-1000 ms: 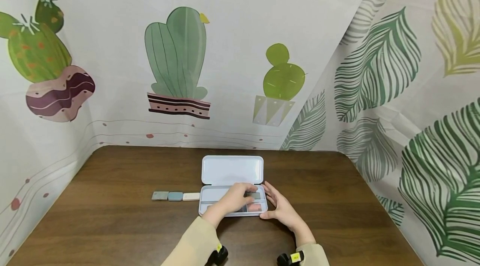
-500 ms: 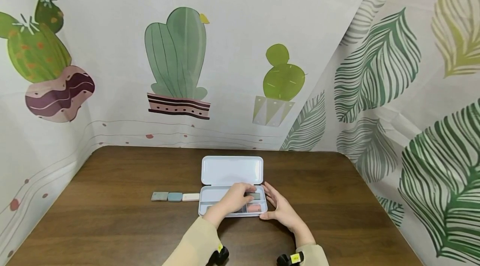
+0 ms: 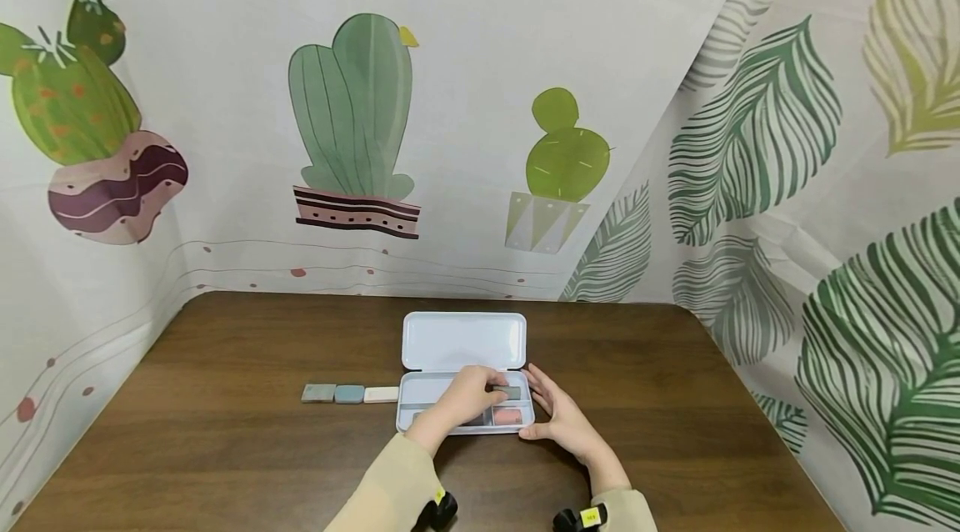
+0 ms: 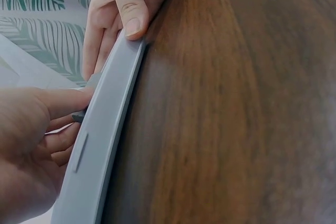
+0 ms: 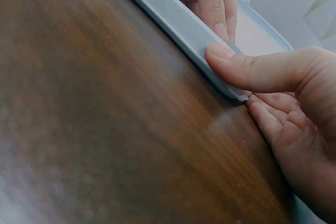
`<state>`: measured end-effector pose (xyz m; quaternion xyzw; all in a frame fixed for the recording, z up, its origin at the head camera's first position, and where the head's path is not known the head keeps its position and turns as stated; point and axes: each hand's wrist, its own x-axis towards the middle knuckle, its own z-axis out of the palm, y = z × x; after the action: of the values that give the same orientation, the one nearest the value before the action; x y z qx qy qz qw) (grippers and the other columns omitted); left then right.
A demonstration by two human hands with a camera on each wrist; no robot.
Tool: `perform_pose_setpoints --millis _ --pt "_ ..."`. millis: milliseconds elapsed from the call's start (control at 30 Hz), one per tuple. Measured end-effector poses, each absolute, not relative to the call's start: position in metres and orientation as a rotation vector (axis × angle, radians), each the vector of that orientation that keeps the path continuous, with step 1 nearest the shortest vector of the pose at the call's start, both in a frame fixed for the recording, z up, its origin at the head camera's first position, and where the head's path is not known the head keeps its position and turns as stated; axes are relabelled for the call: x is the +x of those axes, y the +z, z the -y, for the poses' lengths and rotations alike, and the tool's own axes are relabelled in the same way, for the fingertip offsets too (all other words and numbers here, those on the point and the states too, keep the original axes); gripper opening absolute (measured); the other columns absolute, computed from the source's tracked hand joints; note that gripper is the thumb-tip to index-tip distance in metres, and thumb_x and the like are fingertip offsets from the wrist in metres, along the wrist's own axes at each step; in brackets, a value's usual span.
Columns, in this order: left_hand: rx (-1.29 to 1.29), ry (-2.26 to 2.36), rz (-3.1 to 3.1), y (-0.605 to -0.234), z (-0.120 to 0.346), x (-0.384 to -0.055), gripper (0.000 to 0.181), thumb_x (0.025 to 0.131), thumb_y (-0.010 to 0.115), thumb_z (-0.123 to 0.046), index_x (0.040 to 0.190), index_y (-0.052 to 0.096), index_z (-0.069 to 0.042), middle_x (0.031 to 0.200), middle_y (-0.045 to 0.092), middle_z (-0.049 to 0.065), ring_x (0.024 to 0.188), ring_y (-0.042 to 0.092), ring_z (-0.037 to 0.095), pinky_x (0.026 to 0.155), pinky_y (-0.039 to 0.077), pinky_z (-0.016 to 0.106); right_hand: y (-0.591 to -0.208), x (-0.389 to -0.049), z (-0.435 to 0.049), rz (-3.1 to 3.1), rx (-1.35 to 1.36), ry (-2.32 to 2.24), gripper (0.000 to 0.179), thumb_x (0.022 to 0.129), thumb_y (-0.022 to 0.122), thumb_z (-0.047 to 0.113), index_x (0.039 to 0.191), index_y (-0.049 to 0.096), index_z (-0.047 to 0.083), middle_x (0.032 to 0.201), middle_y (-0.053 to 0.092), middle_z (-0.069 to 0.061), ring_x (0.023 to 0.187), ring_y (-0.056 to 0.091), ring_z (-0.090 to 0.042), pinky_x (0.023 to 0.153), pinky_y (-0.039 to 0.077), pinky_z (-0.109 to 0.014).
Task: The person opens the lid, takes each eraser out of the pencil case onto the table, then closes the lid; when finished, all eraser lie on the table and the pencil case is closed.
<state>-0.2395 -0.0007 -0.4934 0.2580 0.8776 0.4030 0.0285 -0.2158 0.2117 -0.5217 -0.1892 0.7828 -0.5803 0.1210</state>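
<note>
A light blue pencil case lies with its lid open towards the far side. My left hand reaches over its tray, and thumb and fingertips pinch the left end of a grey-green eraser-like block in the back right compartment. My right hand holds the case's right end, thumb on the front corner, fingers along the side. In the right wrist view its thumb presses the case wall. A pink block sits in the front right compartment. My left hand hides the tray's middle.
On the brown wooden table, a white block, a blue block and a grey-green block form a row left of the case. A printed cloth with cacti and leaves hangs behind the table.
My left thumb and fingers have drawn slightly closer together at the grey-green block in the case. The right hand and the case stay where they were.
</note>
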Motion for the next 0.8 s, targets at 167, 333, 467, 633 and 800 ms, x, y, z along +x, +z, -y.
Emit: perform_pose_setpoints --millis 167,333,467,633,800 --pt "0.767 1.265 -2.715 -0.494 0.0006 -0.2394 0.015 0.085 0.072 -0.011 0.095 0.074 0.001 0.091 0.073 0.01 0.084 0.065 0.021 0.076 0.052 0.031 -0.5224 -0.2157 -0.2115 -2.287 -0.55 -1.698 0.103 0.075 0.08 0.001 0.153 0.013 -0.006 0.157 0.024 -0.029 0.145 0.021 -0.044 0.104 0.029 -0.005" --pt "0.731 1.273 -2.725 -0.4955 0.0003 -0.2399 0.013 0.085 0.072 -0.011 0.093 0.074 0.0 0.089 0.073 0.008 0.082 0.063 0.017 0.074 0.051 0.03 -0.5228 -0.216 -0.2113 -2.292 -0.549 -1.695 0.103 0.075 0.08 0.002 0.153 0.013 -0.005 0.156 0.025 -0.029 0.145 0.022 -0.044 0.104 0.029 -0.006" --pt "0.726 1.267 -2.734 -0.4961 0.0009 -0.2394 0.013 0.086 0.072 -0.012 0.093 0.074 -0.001 0.089 0.073 0.008 0.082 0.063 0.016 0.075 0.051 0.03 -0.5231 -0.2159 -0.2109 -2.289 -0.544 -1.696 0.103 0.075 0.08 0.002 0.153 0.013 -0.005 0.156 0.025 -0.029 0.145 0.022 -0.044 0.104 0.029 -0.006" --pt "0.72 1.287 -2.737 -0.4937 0.0036 -0.2372 0.012 0.086 0.072 -0.011 0.092 0.074 -0.002 0.088 0.073 0.007 0.081 0.062 0.017 0.074 0.051 0.03 -0.523 -0.2161 -0.2108 -2.289 -0.542 -1.689 0.103 0.075 0.08 0.002 0.153 0.013 -0.005 0.157 0.024 -0.028 0.146 0.021 -0.043 0.103 0.029 -0.005" --pt "0.675 1.314 -2.743 -0.4908 0.0084 -0.2358 0.012 0.086 0.072 -0.012 0.093 0.074 -0.002 0.088 0.072 0.007 0.081 0.062 0.016 0.074 0.051 0.028 -0.5225 -0.2166 -0.2109 -2.295 -0.531 -1.695 0.104 0.074 0.081 0.002 0.153 0.014 -0.005 0.156 0.026 -0.029 0.145 0.023 -0.043 0.103 0.029 -0.005"
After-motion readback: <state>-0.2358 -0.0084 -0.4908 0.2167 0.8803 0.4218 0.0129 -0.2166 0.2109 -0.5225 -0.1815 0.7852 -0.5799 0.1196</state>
